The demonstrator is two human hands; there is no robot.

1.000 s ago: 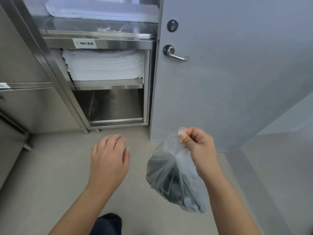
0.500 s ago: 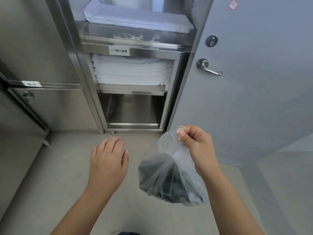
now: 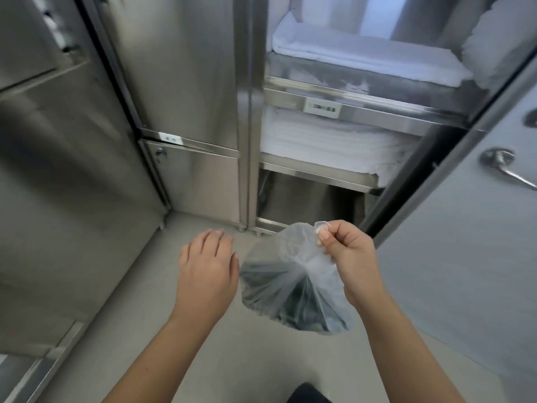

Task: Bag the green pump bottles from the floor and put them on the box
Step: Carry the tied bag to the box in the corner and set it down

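Two hands out: my right hand (image 3: 345,251) pinches the neck of the clear bag (image 3: 290,289), its dark load hanging above the floor (image 3: 145,330); my left hand (image 3: 207,267) hovers relaxed beside it. White towels (image 3: 328,144) fill the steel shelves (image 3: 319,175) ahead; a grey door (image 3: 465,271) stands right.

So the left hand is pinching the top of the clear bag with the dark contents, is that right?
Not quite: the head view shows the right hand pinching the top of the clear bag with the dark contents; the left hand hovers beside it, holding nothing.
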